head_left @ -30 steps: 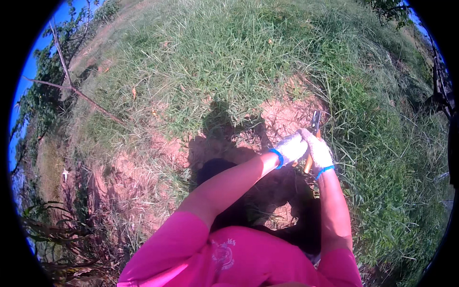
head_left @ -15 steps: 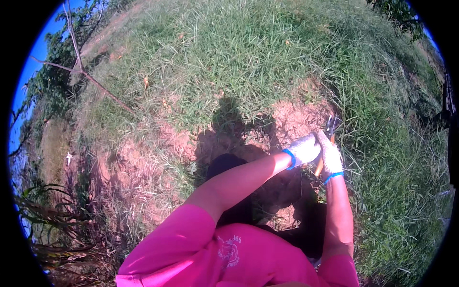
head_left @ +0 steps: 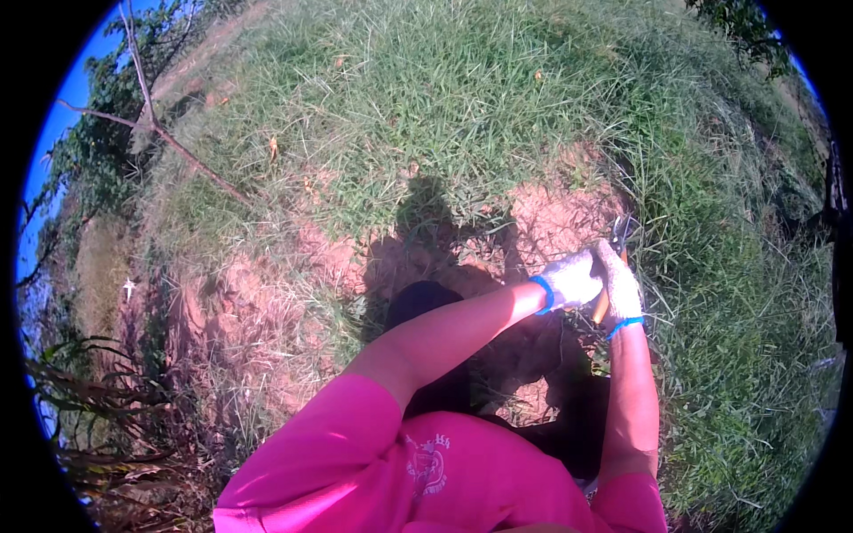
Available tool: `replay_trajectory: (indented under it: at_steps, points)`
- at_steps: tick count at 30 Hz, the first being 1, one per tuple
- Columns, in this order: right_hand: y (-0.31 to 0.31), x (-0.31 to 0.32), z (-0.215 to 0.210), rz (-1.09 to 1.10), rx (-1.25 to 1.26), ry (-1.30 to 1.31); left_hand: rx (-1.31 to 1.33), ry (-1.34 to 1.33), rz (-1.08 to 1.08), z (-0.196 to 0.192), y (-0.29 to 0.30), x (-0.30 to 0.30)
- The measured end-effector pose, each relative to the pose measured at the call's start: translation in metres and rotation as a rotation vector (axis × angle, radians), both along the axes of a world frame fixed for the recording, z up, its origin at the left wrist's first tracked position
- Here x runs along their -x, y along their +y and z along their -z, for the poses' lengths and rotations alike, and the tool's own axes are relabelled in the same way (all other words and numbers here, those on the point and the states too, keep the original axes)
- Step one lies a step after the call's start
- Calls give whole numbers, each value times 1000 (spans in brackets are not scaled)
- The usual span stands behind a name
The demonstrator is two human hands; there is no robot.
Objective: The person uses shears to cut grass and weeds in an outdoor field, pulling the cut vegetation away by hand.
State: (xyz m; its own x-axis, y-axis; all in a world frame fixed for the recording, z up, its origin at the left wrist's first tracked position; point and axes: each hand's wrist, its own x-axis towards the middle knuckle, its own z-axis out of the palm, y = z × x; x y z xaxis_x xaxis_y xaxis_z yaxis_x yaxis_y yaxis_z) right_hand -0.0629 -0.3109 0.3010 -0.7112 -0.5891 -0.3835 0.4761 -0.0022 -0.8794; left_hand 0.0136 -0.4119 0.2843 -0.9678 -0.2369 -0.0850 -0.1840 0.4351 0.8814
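Observation:
My right hand (head_left: 624, 290), in a white knit glove with a blue cuff, is closed round a pair of pruning shears (head_left: 602, 307). Their metal blades (head_left: 620, 231) point away from me past the fingers, and an orange handle shows below the palm. Right up against it is my left hand (head_left: 573, 279), gloved the same way. Its fingers are curled, and whatever they hold is hidden between the two hands. Both hands are low over shaded soil and dry stems.
Bare reddish soil (head_left: 555, 218) lies just beyond the hands. Tall green grass (head_left: 711, 355) grows to the right and ahead. A bare forked branch (head_left: 191, 160) leans at the far left, and long-leaved plants (head_left: 98, 400) stand at the lower left. My shadow falls ahead.
Both hands have shifted very slightly to the right in the picture, with the shears still in the right hand. The ground has also shifted a little.

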Motion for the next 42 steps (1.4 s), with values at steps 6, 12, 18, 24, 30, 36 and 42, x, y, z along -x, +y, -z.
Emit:
replay_trajectory:
  at_steps: [6, 12, 18, 24, 30, 36, 42]
  points:
    - [1, 1, 0, -23, -33, 39, -71, 14, 24, -4, -1, -1]
    - [2, 1, -1, -43, -44, 56, -183, -61, 39, -16, -2, -7]
    - [5, 8, 3, -79, -91, 43, -153, -43, 58, -17, -2, -7]
    - [4, 5, 0, -93, -102, 35, -61, -30, 18, -8, -3, -4]
    - [4, -2, -10, -59, -99, 63, -71, -78, 35, -9, -1, -1]
    - [1, -5, -13, -50, -124, 119, -153, -13, 39, -7, -1, -2]
    - [3, -1, -5, -46, -93, 120, -138, -36, 45, -7, -1, -1]
